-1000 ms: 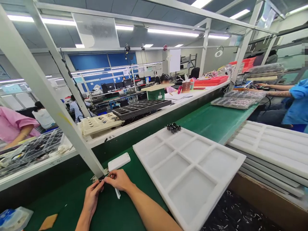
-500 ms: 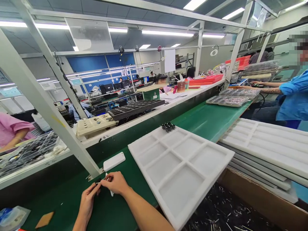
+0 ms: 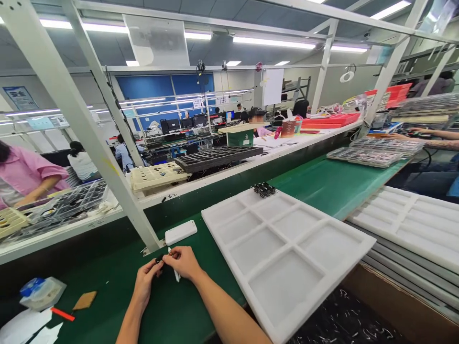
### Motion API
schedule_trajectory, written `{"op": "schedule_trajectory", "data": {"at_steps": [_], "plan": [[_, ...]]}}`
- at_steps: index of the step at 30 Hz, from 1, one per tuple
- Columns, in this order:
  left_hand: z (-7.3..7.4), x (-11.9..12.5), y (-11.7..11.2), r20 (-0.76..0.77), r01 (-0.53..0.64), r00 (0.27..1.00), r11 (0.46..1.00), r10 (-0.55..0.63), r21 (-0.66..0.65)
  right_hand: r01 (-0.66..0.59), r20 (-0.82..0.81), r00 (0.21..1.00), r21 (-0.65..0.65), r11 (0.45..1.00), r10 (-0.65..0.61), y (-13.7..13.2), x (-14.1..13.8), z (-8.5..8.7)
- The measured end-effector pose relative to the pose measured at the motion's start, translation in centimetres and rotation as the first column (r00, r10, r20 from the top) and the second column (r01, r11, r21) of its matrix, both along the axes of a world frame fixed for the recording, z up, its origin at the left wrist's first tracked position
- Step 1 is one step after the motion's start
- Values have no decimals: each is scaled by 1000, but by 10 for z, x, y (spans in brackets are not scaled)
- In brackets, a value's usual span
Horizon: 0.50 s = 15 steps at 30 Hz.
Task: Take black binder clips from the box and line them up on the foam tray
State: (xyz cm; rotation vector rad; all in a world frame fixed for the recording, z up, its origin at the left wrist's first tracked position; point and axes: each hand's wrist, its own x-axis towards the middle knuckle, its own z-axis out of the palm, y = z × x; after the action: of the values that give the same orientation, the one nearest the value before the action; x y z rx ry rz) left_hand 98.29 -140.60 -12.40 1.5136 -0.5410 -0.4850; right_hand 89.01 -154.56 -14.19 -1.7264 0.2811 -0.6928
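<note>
My left hand (image 3: 144, 281) is closed, thumb and fingers pinching a small black part (image 3: 159, 258). Against the same part, from the other side, the pinched fingertips of my right hand (image 3: 184, 263) meet it; whether they also hold something smaller is hidden. Under the right hand a thin white stick (image 3: 177, 275) slants on the green work surface (image 3: 172, 315). Just beyond the hands lies a white rounded case (image 3: 181, 232). To the right is a white foam tray (image 3: 267, 223) with square hollows, and a cluster of black parts with metal pins (image 3: 264, 189) sits on its far corner.
A box of dark parts with wire leads (image 3: 344, 320) stands below the tray. Stacked foam trays (image 3: 426, 215) are at right. A metal post (image 3: 118, 172) rises behind my hands. At left lie a blue-lidded container (image 3: 43, 292), a brown scrap (image 3: 85, 300) and a red strip (image 3: 62, 314).
The view has swung left, so the bench appears shifted right and more of its left end shows. My hands stay together, and the black part between them now shows more clearly.
</note>
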Motion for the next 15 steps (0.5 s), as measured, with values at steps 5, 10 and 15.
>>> {"op": "schedule_trajectory", "data": {"at_steps": [5, 10, 15], "plan": [[-3, 0, 3, 92, 47, 995, 999, -49, 28, -28, 5, 1000, 19, 999, 28, 2, -2, 4], [0, -3, 4, 119, 79, 989, 995, -86, 68, -112, 54, 993, 101, 989, 107, 3, -2, 4], [-2, -4, 5, 135, 78, 987, 996, -84, 51, -165, 54, 986, 99, 981, 161, 3, -3, 2]]}}
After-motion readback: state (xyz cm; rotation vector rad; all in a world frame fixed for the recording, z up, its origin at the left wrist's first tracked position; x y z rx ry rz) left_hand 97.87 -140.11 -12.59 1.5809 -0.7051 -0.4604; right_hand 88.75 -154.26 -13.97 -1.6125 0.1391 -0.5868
